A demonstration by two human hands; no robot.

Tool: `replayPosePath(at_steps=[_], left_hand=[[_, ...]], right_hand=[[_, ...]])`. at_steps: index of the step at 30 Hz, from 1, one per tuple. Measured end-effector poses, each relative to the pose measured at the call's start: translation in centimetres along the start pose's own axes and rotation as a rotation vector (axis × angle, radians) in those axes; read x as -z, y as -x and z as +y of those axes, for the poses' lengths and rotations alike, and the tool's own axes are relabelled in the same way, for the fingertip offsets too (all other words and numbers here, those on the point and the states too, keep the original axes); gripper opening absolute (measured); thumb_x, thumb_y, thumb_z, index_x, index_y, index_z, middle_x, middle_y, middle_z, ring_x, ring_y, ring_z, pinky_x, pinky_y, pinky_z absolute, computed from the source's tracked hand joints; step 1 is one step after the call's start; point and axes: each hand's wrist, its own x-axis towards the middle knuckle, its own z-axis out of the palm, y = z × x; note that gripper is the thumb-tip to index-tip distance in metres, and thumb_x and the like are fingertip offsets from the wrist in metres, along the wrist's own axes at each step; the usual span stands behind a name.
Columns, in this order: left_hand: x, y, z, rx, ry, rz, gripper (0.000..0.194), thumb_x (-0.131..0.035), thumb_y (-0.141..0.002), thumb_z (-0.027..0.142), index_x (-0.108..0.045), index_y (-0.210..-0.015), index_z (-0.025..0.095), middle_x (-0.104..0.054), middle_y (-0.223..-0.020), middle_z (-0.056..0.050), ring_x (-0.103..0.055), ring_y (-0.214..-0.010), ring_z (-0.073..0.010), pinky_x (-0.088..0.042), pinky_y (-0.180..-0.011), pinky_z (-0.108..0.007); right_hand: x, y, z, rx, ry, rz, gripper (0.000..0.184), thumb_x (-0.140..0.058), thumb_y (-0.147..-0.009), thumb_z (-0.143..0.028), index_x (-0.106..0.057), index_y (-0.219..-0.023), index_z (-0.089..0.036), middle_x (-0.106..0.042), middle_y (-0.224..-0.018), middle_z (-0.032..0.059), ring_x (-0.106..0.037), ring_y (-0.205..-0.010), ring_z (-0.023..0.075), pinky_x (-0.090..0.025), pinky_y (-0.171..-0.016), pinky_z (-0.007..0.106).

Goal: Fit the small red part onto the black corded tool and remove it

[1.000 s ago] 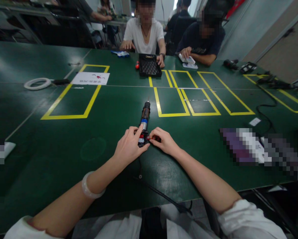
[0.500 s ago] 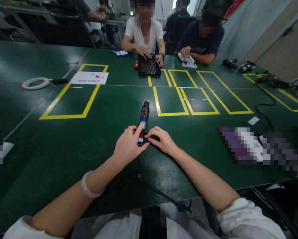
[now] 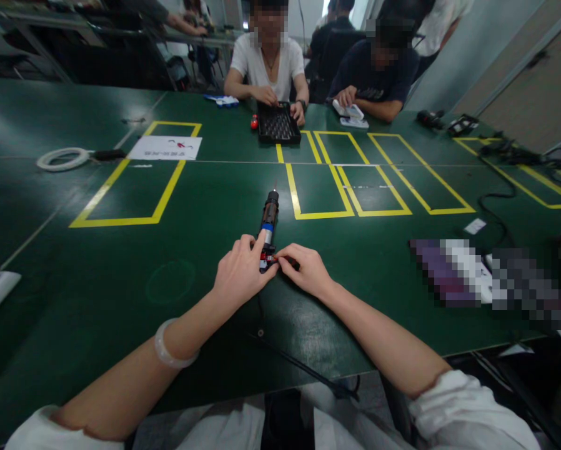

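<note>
An electric screwdriver (image 3: 270,215) lies on the green table (image 3: 121,312), its casing apparently off: the motor with a blue band and red parts at the near end show. Its thin bit points away from me. My left hand (image 3: 238,269) is closed round its near end from the left, forefinger along the motor and thumb bent beneath the red parts. From the right, my right hand (image 3: 306,269) pinches at the red parts beside the left thumb; a small dark reddish piece shows at its fingers, too small to name.
A black cable (image 3: 303,369) trails from the tool to the front edge. Yellow tape outlines (image 3: 325,215) mark the table. Across from me a person's hands are at a black bit case (image 3: 279,131); another person handles a white box (image 3: 348,111). A white coil (image 3: 62,159) and a paper sheet (image 3: 165,148) lie left.
My fingers have shifted only slightly at the tool's near end. Across the table, the person's hand at the black case has lifted a little. Someone in white has appeared at the back right.
</note>
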Motion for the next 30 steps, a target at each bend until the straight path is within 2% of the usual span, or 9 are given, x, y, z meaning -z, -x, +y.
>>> replayPosePath(at_steps=[7, 12, 16, 21, 25, 28, 30], left_hand=[[0.5, -0.1, -1.8, 0.015, -0.004, -0.04, 0.068, -0.046, -0.092, 0.053, -0.031, -0.153, 0.026, -0.052, -0.12, -0.013, -0.055, -0.104, -0.0282, -0.05, -0.072, -0.033], [0.8, 0.1, -4.7, 0.087, -0.017, -0.081, 0.071, -0.042, -0.091, 0.057, -0.029, -0.154, 0.026, -0.048, -0.127, -0.017, -0.055, -0.106, -0.032, -0.051, -0.07, -0.036], [1.4, -0.1, -8.8, 0.202, -0.016, -0.126, 0.075, -0.035, -0.092, 0.063, -0.025, -0.156, 0.024, -0.043, -0.133, -0.021, -0.052, -0.114, -0.0372, -0.052, -0.076, -0.043], [1.5, -0.5, -15.8, 0.367, 0.016, -0.174, 0.082, -0.031, -0.09, 0.068, -0.022, -0.157, 0.021, -0.038, -0.137, -0.024, -0.047, -0.12, -0.0415, -0.049, -0.086, -0.054], [0.8, -0.6, -21.2, 0.459, 0.023, -0.162, 0.087, -0.033, -0.089, 0.07, -0.022, -0.157, 0.017, -0.037, -0.138, -0.026, -0.045, -0.12, -0.0424, -0.046, -0.089, -0.056], [0.6, -0.7, -24.0, 0.523, 0.013, -0.175, 0.089, -0.033, -0.088, 0.07, -0.022, -0.156, 0.013, -0.036, -0.138, -0.028, -0.042, -0.122, -0.0438, -0.044, -0.091, -0.055], [0.9, -0.8, -25.1, 0.566, 0.016, -0.19, 0.09, -0.033, -0.087, 0.071, -0.021, -0.156, 0.013, -0.034, -0.14, -0.029, -0.041, -0.124, -0.0449, -0.044, -0.092, -0.056]], right_hand=[[0.2, -0.4, 0.0, -0.113, -0.205, -0.072, 0.015, -0.055, -0.091, -0.019, -0.068, -0.097, -0.018, -0.069, -0.08, 0.0004, -0.057, -0.063, 0.0098, -0.044, -0.064, 0.022], [0.3, -0.5, 0.4, -0.134, -0.27, -0.111, 0.016, -0.054, -0.091, -0.018, -0.069, -0.093, -0.016, -0.069, -0.082, 0.0007, -0.054, -0.062, 0.0084, -0.041, -0.062, 0.02], [0.3, -0.5, 0.5, -0.144, -0.298, -0.119, 0.015, -0.055, -0.091, -0.017, -0.069, -0.092, -0.016, -0.07, -0.083, 0.0012, -0.053, -0.062, 0.0082, -0.04, -0.062, 0.02], [0.3, -0.7, 0.0, -0.162, -0.31, -0.121, 0.014, -0.055, -0.09, -0.017, -0.069, -0.091, -0.015, -0.071, -0.083, 0.0016, -0.053, -0.062, 0.0083, -0.039, -0.061, 0.02], [0.3, -0.7, 0.0, -0.169, -0.316, -0.134, 0.014, -0.055, -0.09, -0.017, -0.069, -0.092, -0.016, -0.071, -0.084, 0.0017, -0.053, -0.062, 0.0084, -0.039, -0.061, 0.02], [0.3, -0.6, 0.2, -0.166, -0.323, -0.139, 0.015, -0.055, -0.09, -0.017, -0.069, -0.092, -0.015, -0.071, -0.084, 0.0019, -0.054, -0.062, 0.0086, -0.039, -0.061, 0.02], [0.3, -0.5, 0.3, -0.159, -0.327, -0.14, 0.015, -0.055, -0.091, -0.017, -0.069, -0.093, -0.015, -0.071, -0.085, 0.002, -0.054, -0.063, 0.0087, -0.039, -0.061, 0.02]])
